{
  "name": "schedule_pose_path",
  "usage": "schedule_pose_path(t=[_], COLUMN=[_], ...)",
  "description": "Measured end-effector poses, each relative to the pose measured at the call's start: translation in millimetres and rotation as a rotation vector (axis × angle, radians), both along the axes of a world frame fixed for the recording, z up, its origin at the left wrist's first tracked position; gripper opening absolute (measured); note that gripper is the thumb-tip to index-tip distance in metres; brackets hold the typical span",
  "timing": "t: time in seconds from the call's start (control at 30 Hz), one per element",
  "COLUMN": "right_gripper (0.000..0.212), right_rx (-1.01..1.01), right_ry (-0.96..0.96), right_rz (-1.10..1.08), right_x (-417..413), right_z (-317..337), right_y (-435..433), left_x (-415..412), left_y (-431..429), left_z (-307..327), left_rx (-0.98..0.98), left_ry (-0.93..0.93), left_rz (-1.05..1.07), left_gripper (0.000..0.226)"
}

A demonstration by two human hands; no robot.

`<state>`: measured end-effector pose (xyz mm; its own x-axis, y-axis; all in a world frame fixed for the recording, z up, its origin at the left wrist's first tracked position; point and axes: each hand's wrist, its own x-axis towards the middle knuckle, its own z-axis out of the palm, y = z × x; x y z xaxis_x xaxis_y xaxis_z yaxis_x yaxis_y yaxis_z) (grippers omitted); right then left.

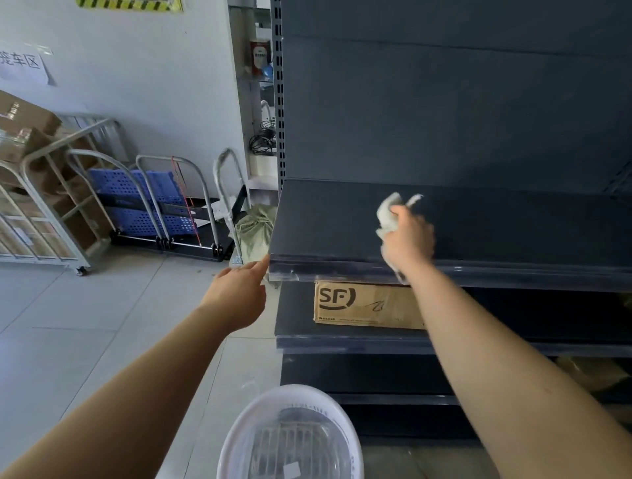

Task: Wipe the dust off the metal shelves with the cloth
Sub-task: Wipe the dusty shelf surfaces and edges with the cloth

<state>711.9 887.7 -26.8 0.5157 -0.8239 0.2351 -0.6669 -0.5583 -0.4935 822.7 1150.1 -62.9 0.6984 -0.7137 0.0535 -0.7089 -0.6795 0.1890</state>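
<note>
White cloth [388, 213], one, clamped in right hand [408, 239] fingers; left hand [236, 294] fingers straight.

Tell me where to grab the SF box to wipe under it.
Probably take the box by its left end, reaching from the front: that end has bare lower shelf beside it, while the upper shelf sits close over its top and the right forearm hides its other end.

cloth [390, 213]: white
metal shelves [342, 222]: dark grey, plain
cardboard box [367, 306]: tan with black "SF" logo
basket [239, 441]: white, slatted
crates [143, 201]: blue, perforated
floor [68, 324]: pale grey tiles
tape strip [130, 4]: yellow-and-black stripes
</note>
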Motion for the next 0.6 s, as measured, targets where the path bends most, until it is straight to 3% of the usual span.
schedule_pose_path(t=[0.1, 0.23, 0.4, 0.5, 0.6], right_gripper=[0.036, 0.034, 0.038, 0.041, 0.043], right_rx=[-0.034, -0.116, -0.077, 0.11, 0.477], right_ry=[0.22, 0.178, 0.138, -0.025, -0.326], right_rz=[-0.09, 0.06, 0.334, 0.564, 0.668], right_x=[-17, 12, 59, 86, 97], right_z=[-19, -27, -26, -17, -3], right_y=[-5, 37, 102, 138, 162], left_x=[3, 11, 20, 24, 25], left_y=[4, 9, 24, 35, 44], left_z=[1, 4, 8, 14, 21], left_rx=[0.021, 0.048, 0.066, 0.052, 0.027], left_ry=[-0.001, -0.022, -0.059, -0.099, -0.169], left_rz=[-0.017, -0.055, 0.009, 0.086, 0.134], left_gripper=[0.064, 0.063, 0.056, 0.059, 0.055])
